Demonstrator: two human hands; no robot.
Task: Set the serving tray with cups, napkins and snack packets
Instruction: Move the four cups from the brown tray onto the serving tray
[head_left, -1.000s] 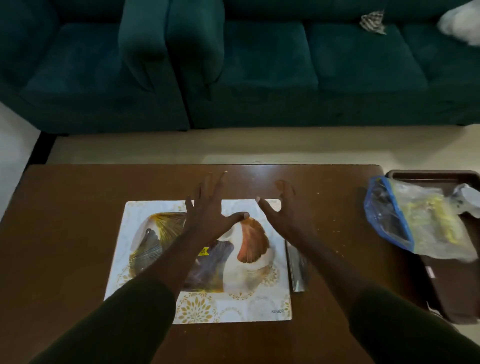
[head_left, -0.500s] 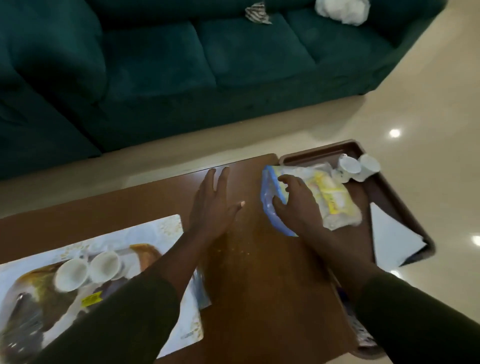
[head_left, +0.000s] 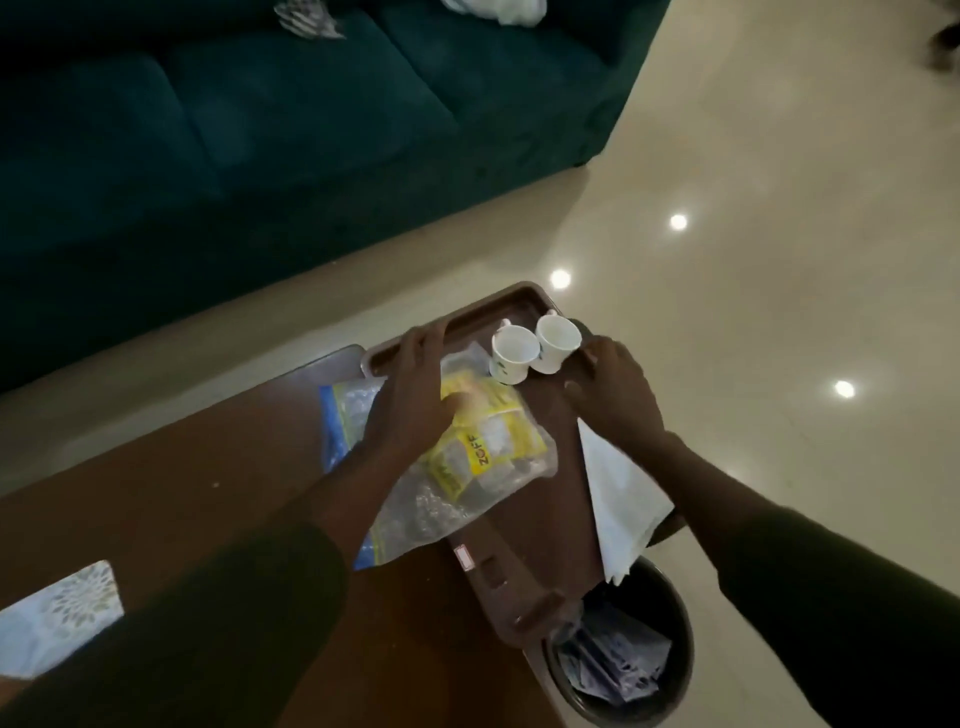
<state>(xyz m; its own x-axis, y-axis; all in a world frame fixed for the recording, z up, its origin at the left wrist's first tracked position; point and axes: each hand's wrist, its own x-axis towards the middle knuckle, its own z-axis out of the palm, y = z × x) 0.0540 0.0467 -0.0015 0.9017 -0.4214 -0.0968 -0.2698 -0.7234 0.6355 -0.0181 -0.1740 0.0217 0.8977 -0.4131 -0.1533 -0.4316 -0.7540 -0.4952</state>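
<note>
A brown serving tray (head_left: 480, 306) lies on the right end of the wooden table and overhangs its edge. On it stand two white cups (head_left: 514, 353) (head_left: 557, 343) at the far end. A clear plastic bag of yellow snack packets (head_left: 488, 452) lies across its left side, and a white napkin (head_left: 618, 499) on its right side. My left hand (head_left: 410, 400) reaches over the bag, fingers curled on the tray's far-left rim. My right hand (head_left: 613, 395) grips the tray's right rim beside the cups.
A round dark waste bin (head_left: 670, 675) holding wrappers stands on the floor under the tray's near end. A patterned placemat (head_left: 57, 618) lies on the brown table (head_left: 208, 483) at lower left. A dark green sofa (head_left: 260, 130) runs along the far side.
The view has swung right, onto the tray. My left hand moved from the table top to the tray's far rim. My right hand left the bag and went to the right rim.
</note>
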